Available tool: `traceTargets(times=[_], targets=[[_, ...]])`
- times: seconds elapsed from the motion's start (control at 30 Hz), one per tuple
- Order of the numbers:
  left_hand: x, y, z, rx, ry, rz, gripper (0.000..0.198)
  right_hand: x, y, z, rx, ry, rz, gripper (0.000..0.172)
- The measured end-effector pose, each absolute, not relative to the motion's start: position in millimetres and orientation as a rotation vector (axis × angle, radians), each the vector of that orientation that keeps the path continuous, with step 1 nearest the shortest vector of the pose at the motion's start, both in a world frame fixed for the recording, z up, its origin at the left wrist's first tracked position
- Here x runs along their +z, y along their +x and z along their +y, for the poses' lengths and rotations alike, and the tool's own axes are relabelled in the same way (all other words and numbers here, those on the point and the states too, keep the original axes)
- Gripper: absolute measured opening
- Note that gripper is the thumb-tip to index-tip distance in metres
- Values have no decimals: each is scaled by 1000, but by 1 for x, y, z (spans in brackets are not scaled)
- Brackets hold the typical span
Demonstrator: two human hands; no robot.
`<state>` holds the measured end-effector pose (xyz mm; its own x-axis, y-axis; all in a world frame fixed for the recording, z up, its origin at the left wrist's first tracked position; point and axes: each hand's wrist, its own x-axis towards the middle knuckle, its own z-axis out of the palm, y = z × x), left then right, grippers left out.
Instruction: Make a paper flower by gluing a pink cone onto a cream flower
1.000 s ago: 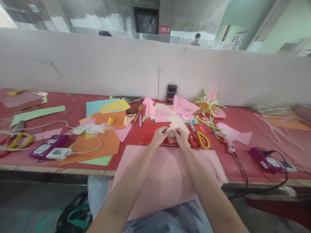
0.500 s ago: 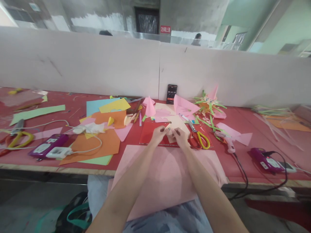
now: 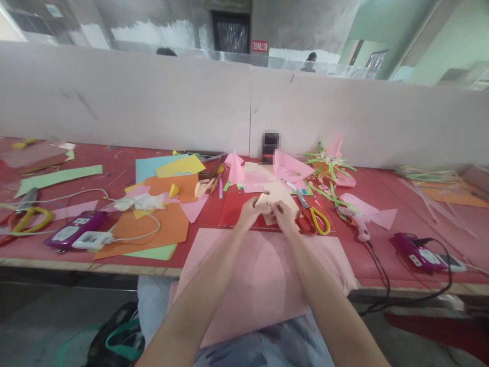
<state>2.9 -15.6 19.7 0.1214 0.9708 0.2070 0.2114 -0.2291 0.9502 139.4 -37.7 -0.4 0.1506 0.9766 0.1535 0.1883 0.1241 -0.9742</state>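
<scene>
My left hand (image 3: pixel 250 211) and my right hand (image 3: pixel 281 214) meet over a red sheet (image 3: pixel 233 211) in the middle of the table. Both are closed, pinching a small cream piece of paper (image 3: pixel 265 200) held between their fingertips. A thin dark stick pokes out at its top. A large pink sheet (image 3: pixel 263 278) lies under my forearms and hangs over the table's near edge. Red and yellow scissors (image 3: pixel 313 216) lie just right of my right hand.
Coloured paper sheets (image 3: pixel 168 224) cover the red table (image 3: pixel 401 265) to the left, with a purple device (image 3: pixel 76 229) and white cable. A glue gun (image 3: pixel 359 224) and another purple device (image 3: pixel 418 252) with a black cord lie right. A phone (image 3: pixel 270 146) leans on the partition (image 3: pixel 153 102).
My fingers have shifted slightly on the small cream piece, turning it and lifting it a little. The arms and everything else on the table stay where they were.
</scene>
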Motion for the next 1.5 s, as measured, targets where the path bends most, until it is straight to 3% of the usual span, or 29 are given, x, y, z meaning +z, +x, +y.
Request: traceTargets(times=[0.4,0.73,1.5], targets=[[6,1,-5,1237,1281,1160,47,3,141,-38,955,-1307,-1138,36],[6,0,-4,1249,1333,1132,38,3,139,-39,958,-1302,-1129,36],[12,-2,-8,1242,1421,1247,42,5,139,-41,965,-1307,-1138,35]])
